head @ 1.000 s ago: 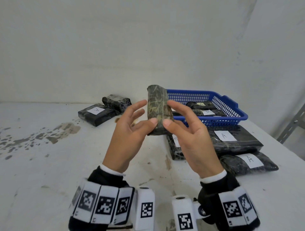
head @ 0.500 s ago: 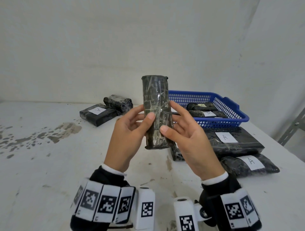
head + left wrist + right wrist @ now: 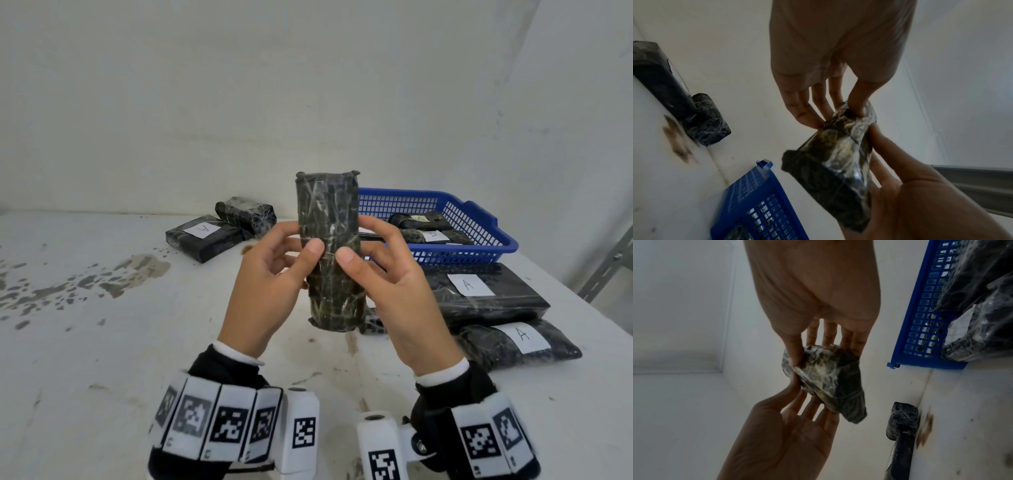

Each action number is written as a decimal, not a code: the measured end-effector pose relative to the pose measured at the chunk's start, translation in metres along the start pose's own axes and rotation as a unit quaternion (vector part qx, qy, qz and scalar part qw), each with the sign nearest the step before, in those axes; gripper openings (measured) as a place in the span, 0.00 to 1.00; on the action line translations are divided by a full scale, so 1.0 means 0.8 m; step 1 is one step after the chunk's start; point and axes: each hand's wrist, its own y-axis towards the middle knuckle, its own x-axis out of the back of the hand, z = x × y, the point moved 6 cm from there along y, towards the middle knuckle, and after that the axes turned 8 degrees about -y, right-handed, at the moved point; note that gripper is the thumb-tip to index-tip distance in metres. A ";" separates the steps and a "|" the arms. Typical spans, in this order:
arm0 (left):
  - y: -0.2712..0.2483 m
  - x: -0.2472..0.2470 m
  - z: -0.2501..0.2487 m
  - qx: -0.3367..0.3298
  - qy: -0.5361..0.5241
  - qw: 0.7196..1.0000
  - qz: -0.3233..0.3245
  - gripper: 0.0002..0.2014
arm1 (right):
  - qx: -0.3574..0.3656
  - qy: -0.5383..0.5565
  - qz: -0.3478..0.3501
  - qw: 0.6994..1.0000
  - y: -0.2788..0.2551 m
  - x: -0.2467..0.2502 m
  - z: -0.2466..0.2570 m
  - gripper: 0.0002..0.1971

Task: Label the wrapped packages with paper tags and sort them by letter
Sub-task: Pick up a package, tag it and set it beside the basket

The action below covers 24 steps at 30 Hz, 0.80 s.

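Both thumbs pinch the package [image 3: 328, 253] upright above the table [image 3: 102, 342], fingers behind; left hand [image 3: 270, 287], right hand [image 3: 394, 294]. No tag shows on it. Film looks slick: a loose pinch could drop it. Basket [image 3: 479, 222] and A-tagged packages [image 3: 479, 294] sit right; missorting is likely if untagged.

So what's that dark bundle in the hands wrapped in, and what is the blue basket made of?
The bundle, pinched between the left hand and the right hand, looks wrapped in glossy clear film: it shows white glints and creases over dark green-black contents that I cannot identify. The basket looks like moulded plastic: uniform blue, smooth rim, regular lattice walls.
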 end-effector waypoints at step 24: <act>-0.002 -0.003 -0.012 -0.076 0.039 0.996 0.011 0.12 | 0.036 -0.004 -0.024 0.999 -0.004 0.008 0.019 0.21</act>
